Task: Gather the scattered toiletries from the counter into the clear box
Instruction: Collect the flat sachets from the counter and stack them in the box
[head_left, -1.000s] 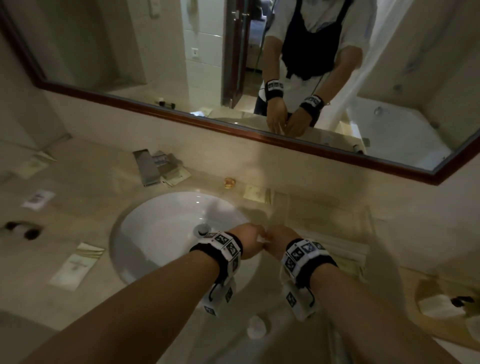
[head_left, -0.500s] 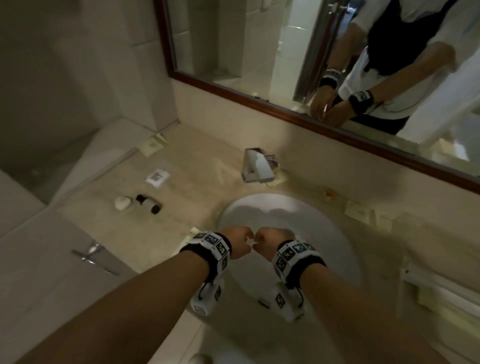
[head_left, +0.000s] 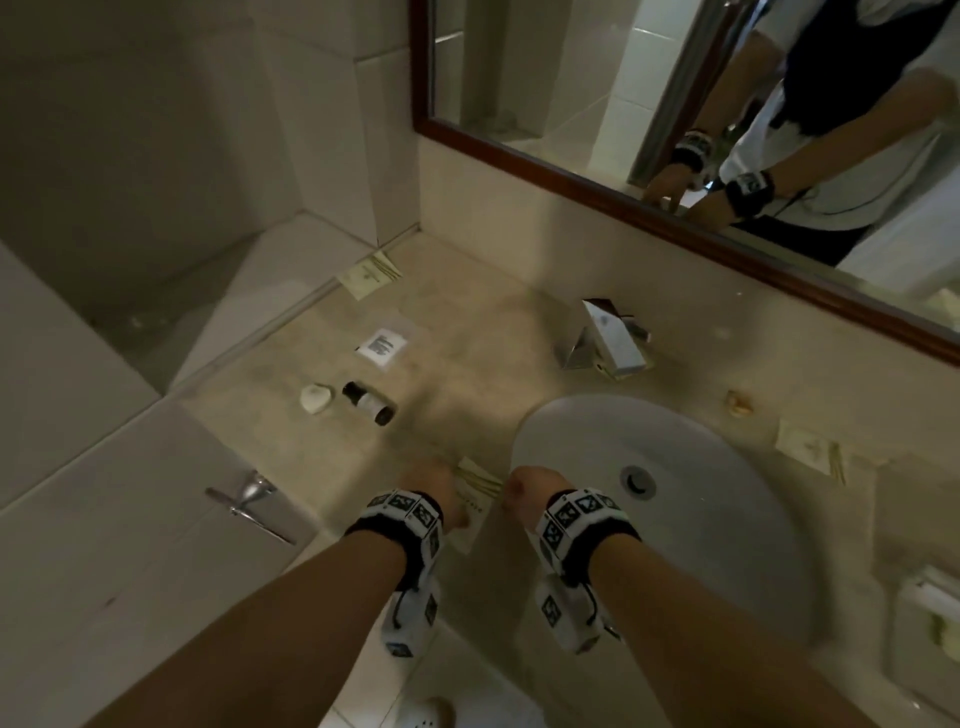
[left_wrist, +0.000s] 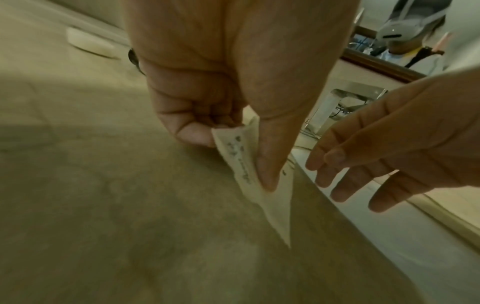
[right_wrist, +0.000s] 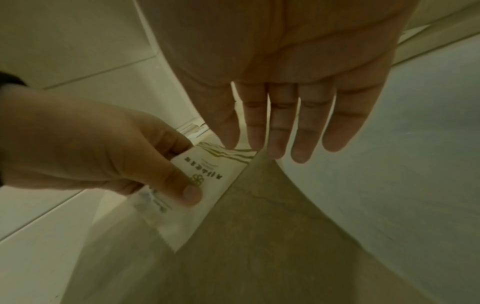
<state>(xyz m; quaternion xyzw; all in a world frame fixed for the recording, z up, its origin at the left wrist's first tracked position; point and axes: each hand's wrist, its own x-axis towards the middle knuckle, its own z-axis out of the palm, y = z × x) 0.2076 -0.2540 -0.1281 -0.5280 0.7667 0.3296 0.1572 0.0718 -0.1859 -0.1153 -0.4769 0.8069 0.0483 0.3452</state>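
Observation:
A cream packet (head_left: 475, 491) with green stripes lies at the counter's front edge, just left of the sink. My left hand (head_left: 447, 483) pinches its near end between thumb and curled fingers (left_wrist: 194, 139), and one edge is lifted off the counter. The same packet (right_wrist: 221, 185) shows printed text in the right wrist view. My right hand (head_left: 511, 486) hovers beside it with straight fingers (right_wrist: 275, 144) and holds nothing. Further left lie a small dark bottle (head_left: 369, 409), a white soap (head_left: 316, 399) and a white sachet (head_left: 382, 345). I cannot make out the clear box.
The white sink (head_left: 727, 519) fills the right side, with the chrome faucet (head_left: 576, 348) and a small carton (head_left: 613, 338) behind it. More cream packets lie at the back left (head_left: 370, 274) and right of the basin (head_left: 808, 447). A flush handle (head_left: 249, 499) sits lower left.
Both hands moved from over the sink to the counter on its left, and the view swung left. My left hand now pinches the cream packet; the right hand has uncurled.

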